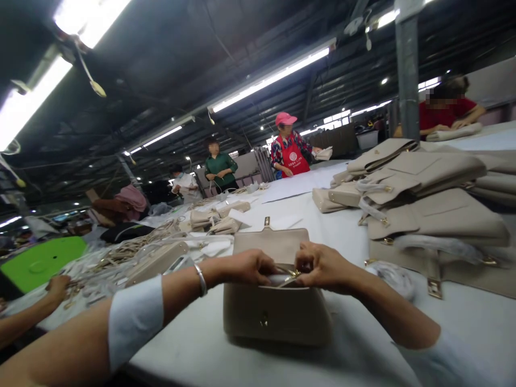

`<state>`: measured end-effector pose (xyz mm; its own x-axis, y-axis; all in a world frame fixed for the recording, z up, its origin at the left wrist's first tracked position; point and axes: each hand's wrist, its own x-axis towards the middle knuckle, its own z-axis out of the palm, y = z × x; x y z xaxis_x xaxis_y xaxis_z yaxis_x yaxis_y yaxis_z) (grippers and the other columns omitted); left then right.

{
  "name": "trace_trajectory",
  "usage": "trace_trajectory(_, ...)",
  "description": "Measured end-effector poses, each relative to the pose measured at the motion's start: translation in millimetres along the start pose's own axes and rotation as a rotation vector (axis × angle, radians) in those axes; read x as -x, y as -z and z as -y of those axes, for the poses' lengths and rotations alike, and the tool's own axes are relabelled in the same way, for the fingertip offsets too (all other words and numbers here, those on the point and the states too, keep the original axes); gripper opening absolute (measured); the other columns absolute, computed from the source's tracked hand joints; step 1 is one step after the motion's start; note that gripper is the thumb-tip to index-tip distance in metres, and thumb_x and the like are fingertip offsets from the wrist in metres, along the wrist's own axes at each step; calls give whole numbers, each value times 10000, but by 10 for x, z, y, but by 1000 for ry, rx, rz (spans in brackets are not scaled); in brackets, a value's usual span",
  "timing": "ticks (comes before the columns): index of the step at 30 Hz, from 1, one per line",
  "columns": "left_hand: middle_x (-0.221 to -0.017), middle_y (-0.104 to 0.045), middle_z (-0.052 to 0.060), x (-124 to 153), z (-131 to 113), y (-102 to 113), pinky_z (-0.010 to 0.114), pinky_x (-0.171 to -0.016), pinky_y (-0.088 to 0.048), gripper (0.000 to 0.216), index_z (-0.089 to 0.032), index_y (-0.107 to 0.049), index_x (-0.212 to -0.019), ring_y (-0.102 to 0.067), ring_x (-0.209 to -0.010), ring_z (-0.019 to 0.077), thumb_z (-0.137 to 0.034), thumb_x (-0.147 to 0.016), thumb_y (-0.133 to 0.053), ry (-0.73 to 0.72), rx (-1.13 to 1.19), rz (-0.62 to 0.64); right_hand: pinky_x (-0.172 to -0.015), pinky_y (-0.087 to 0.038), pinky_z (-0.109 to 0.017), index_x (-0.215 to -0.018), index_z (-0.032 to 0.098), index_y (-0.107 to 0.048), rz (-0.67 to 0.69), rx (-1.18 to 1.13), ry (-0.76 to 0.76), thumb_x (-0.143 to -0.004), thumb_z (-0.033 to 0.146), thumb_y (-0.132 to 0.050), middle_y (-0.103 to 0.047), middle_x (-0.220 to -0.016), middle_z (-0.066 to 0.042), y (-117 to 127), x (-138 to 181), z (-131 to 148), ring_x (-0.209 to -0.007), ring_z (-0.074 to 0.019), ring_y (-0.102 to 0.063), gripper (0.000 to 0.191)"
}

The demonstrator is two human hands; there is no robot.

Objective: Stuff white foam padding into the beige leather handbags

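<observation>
1. A long white table (322, 226) runs away from the camera, with people standing along it.
2. A stack of beige bags (427, 215) lies to the right, well apart from the hands.
3. One beige handbag (274, 314) stands upright at the near edge, its flap (270, 242) thrown back.
4. The left hand (250, 267) is closed on the bag's open top edge.
5. The right hand (322, 266) pinches a small gold metal piece (291, 275) at the mouth, just beside the left.
</observation>
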<state>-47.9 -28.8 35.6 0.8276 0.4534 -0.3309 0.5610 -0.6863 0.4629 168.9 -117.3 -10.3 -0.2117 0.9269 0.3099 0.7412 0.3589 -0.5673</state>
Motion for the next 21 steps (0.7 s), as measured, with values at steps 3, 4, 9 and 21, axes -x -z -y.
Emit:
trace_trajectory(3, -680, -575, -37, 47, 20, 53, 166, -561, -329, 182, -155, -675, -881, -444, -605, 79, -256, -762, -580, 67, -176, -40, -586, -331, -227, -752, 200, -646, 28, -1, 52, -656, 265, -708, -504, -841, 13, -8, 1, 1, -701, -114, -481, 131)
trace_trajectory(4, -632, -552, -38, 40, 11, 51, 176, -532, -303, 160, -157, -675, -834, -422, -569, 78, -253, -760, -570, 97, -268, -56, -583, -327, -226, -749, 195, -637, 42, 3, 61, -656, 267, -712, -499, -841, 15, -13, -1, 9, -694, -110, -476, 140)
trace_trajectory(9, -558, -512, -12, -38, -87, -4, 236, -490, -239, 112, -180, -654, -706, -401, -508, 105, -236, -730, -560, 106, -652, -166, -569, -317, -229, -731, 177, -608, 73, 10, 23, -649, 283, -741, -490, -810, 22, 3, -17, 49, -670, -105, -465, 189)
trace_trajectory(21, -706, -607, -27, -62, -281, -329, 211, -596, -379, 205, -200, -636, -887, -537, -654, 113, -146, -708, -549, -43, -149, -435, -562, -315, -235, -781, 194, -577, 79, -48, 10, -640, 273, -702, -540, -750, 33, -2, 40, 36, -669, -122, -473, 204)
